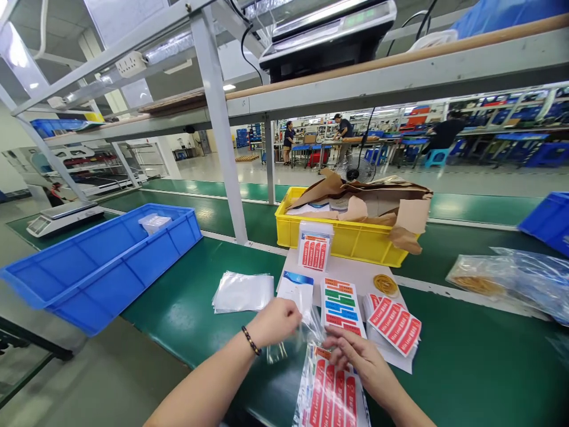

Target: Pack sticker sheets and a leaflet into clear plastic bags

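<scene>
My left hand (pixel 281 323), a dark beaded bracelet on its wrist, is closed in a pinch on clear plastic film (pixel 278 353). My right hand (pixel 355 354) has its fingers curled at the upper end of a clear plastic bag (pixel 331 391) holding red-striped label sheets. The bag lies tilted near the table's front edge. Past the hands are a white-and-blue card (pixel 297 286), a sheet of orange, green and blue labels (pixel 341 303) and a stack of red label sheets (pixel 395 326). Empty clear bags (pixel 243 292) lie to the left.
A long blue bin (pixel 111 255) stands at left, a scale (pixel 64 218) behind it. A yellow crate (pixel 347 237) holds brown paper; a packed bag of labels (pixel 315 246) leans on it. Rubber bands (pixel 385 284) lie at right. A shelf post (pixel 222 130) rises ahead.
</scene>
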Motion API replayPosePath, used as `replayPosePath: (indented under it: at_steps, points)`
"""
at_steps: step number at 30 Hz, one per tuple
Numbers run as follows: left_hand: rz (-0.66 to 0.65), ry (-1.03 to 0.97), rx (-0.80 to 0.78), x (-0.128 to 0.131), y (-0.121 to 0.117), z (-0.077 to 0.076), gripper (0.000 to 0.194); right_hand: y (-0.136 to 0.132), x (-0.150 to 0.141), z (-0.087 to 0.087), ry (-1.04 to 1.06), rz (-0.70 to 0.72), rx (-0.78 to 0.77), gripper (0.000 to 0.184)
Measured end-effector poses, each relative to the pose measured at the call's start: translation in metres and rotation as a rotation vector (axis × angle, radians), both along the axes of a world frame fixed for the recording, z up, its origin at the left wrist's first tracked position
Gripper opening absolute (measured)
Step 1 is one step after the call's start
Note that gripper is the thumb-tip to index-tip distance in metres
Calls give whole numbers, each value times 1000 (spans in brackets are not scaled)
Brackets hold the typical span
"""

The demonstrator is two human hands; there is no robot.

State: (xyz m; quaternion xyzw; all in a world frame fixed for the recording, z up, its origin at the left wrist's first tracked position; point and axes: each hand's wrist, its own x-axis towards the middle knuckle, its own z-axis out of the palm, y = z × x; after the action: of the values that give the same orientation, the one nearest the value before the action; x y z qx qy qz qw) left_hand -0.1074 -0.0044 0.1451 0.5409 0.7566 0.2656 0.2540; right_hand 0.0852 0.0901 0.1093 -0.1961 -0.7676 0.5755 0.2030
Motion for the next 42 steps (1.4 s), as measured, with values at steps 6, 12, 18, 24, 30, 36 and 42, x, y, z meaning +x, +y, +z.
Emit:
replayPosePath:
  at_steps: [6,12,18,24,30,36,42]
  points:
    - [-152,-59,49,47,21,-14,38,3,5,-17,-95,-166,454,37]
    - [15,-748,32,55,39,-40,41,8,8,-28,-112,-149,909,43]
    - [33,-827,108,54,36,-46,26,-1,2,-10,-168,-87,696,34]
    - [-57,-597,160,52,28,-45,27,-1,1,0,-189,-48,457,22]
    - [-155,-392,148,55,25,-44,28,-2,-2,-7,-253,-116,623,30]
    - [-122,-454,99,59,24,-49,24,5,0,-10,-285,-456,934,27]
    - [13,-707,115,43,31,-42,26,-3,0,-4,-125,-208,997,29]
